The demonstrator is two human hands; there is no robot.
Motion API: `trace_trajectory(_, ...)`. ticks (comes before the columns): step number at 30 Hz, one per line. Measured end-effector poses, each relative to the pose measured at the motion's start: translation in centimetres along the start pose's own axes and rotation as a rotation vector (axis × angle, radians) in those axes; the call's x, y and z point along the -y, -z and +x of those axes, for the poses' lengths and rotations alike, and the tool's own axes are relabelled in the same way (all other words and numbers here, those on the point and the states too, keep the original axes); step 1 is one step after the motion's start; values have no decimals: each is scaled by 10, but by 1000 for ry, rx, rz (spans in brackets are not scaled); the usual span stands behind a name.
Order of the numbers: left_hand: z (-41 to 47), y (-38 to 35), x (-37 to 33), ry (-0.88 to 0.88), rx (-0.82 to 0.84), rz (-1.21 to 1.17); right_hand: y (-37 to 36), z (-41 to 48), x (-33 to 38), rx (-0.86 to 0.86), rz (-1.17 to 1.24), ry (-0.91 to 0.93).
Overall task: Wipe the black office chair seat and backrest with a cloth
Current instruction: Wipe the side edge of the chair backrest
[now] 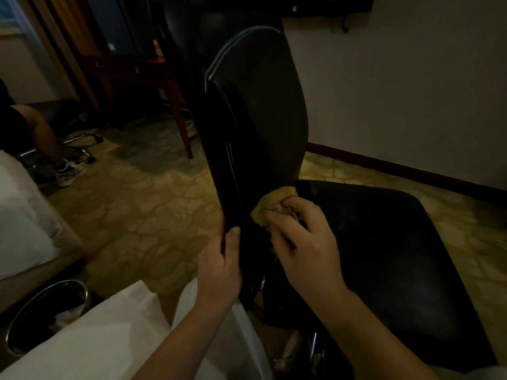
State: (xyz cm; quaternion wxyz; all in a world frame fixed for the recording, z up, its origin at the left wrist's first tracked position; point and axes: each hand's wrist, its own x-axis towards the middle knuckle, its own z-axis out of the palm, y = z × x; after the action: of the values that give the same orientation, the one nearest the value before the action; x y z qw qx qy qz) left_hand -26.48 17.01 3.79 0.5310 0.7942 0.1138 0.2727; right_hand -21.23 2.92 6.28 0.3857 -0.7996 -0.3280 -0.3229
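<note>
Backrest (260, 105) edge gripped by left hand (219, 272), right hand (304, 248) clutching half-hidden cloth (277, 199)

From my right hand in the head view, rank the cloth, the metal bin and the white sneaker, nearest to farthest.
1. cloth, gripped in the right hand against the backrest.
2. metal bin, down at lower left.
3. white sneaker, far left across the carpet.

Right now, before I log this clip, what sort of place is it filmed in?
Most likely a hotel room, though I cannot be certain: a bed with white linen at the left, patterned carpet across the floor, and a wooden desk beside long curtains.
</note>
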Motion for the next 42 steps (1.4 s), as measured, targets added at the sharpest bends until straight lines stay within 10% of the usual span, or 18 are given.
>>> trace_trajectory(30,0,-1,-3,15,-32,10,-15,-59,-24,194,47,-170)
trace_trajectory(42,0,-1,-3,-2,-7,11,-7,-14,-4,26,20,-46)
